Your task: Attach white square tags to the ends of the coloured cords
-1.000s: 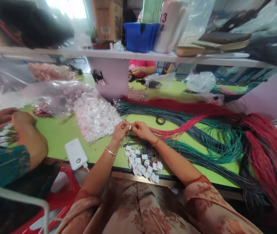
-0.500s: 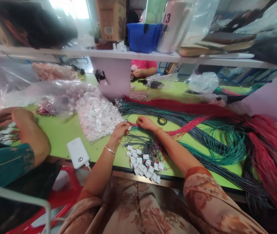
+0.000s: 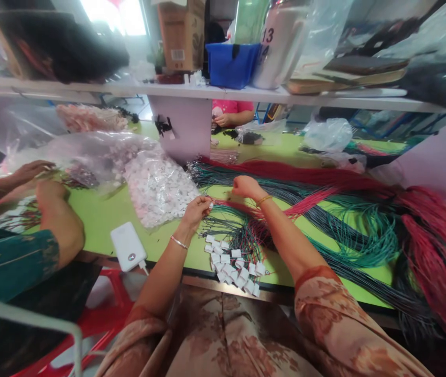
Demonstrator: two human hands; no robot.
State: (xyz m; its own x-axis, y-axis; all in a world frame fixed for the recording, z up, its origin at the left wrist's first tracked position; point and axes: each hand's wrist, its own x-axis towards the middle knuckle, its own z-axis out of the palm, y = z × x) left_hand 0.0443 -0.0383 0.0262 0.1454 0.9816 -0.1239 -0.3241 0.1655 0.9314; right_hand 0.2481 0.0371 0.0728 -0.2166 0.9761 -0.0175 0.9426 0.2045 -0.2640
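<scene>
My left hand (image 3: pixel 197 211) is closed in a pinch on a small white plastic connector (image 3: pixel 210 205), which shows at the fingertips beside the red wires (image 3: pixel 234 203). My right hand (image 3: pixel 247 187) is curled closed above the bundles, a little right of and beyond the left. Whatever its fingers may hold is hidden from me. Below both hands lie green and dark wires with bare terminal ends (image 3: pixel 210 228). Nearer the table edge is a pile of white connectors (image 3: pixel 230 267) fitted to wires.
A clear bag of white connectors (image 3: pixel 160 186) lies left of my hands. A white power bank (image 3: pixel 128 246) with a cable sits near the front edge. Long red wire bundles (image 3: pixel 364 180) cross the right side. A co-worker's arm (image 3: pixel 60 220) rests at left. A shelf (image 3: pixel 191 90) spans above.
My right hand has moved away from the left, to the right and slightly farther from me. My left hand still pinches the connector. The co-worker's hand at left has moved outward.
</scene>
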